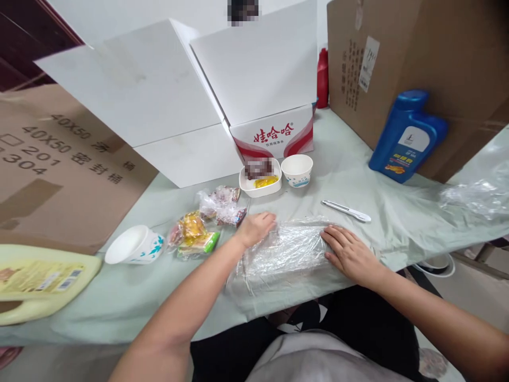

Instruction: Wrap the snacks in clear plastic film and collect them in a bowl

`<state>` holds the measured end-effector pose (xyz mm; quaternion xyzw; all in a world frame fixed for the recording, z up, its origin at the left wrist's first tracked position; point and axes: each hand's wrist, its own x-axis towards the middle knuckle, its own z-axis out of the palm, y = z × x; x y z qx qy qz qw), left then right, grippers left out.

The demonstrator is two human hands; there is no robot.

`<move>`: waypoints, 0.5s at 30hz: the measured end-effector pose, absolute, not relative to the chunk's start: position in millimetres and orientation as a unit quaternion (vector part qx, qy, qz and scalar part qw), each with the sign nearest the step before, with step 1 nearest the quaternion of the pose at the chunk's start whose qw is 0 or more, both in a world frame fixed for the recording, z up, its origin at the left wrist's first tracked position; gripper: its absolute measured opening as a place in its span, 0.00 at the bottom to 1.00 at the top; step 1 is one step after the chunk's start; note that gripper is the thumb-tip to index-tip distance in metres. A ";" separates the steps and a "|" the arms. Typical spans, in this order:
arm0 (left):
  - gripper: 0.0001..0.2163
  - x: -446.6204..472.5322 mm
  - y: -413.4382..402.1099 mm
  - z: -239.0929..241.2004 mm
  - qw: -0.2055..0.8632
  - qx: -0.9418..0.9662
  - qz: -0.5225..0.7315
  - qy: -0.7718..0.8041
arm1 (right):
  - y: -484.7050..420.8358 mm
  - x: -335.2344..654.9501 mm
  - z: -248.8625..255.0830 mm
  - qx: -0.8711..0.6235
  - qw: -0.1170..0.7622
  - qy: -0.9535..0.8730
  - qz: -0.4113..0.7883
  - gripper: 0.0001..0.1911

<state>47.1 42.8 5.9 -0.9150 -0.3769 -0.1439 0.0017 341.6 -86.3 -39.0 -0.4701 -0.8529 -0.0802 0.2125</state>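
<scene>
The head view shows a white dish (pixel 260 192) on a pale green table cover (pixel 345 180), with a yellow packet (pixel 266 182) and a blurred dark item (pixel 258 169) inside. Nearer the wearer than the dish, and spreading to its right, lies the crinkled clear plastic (pixel 292 249). The left hand (pixel 257 229), just on the near side of the dish, rests at the plastic's far left corner, fingers bent and close together; I can't tell whether they pinch it. The right hand (pixel 352 255), nearer than the dish and well to its right, lies palm down on the plastic's other end, fingers stretched out, gripping nothing. Just right of the dish stands a paper cup (pixel 297 172); farther right and nearer lies a utility knife (pixel 345 210). Snack packets (pixel 194 236) sit left of the dish and nearer, and a white carton (pixel 278 139) rises behind it.
</scene>
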 end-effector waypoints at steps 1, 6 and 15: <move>0.06 32.4 42.3 10.1 0.020 -0.905 -0.155 -0.396 | -86.4 340.7 -39.2 -0.473 0.215 -0.851 -0.077 0.23; 0.08 -4.1 2.0 16.4 0.065 -0.882 -0.198 -0.422 | -84.8 339.8 -41.8 -0.480 0.215 -0.848 -0.062 0.22; 0.08 -43.4 -68.5 0.0 -0.004 -0.896 -0.222 -0.385 | -94.6 369.3 -27.4 -0.446 0.221 -0.867 -0.032 0.31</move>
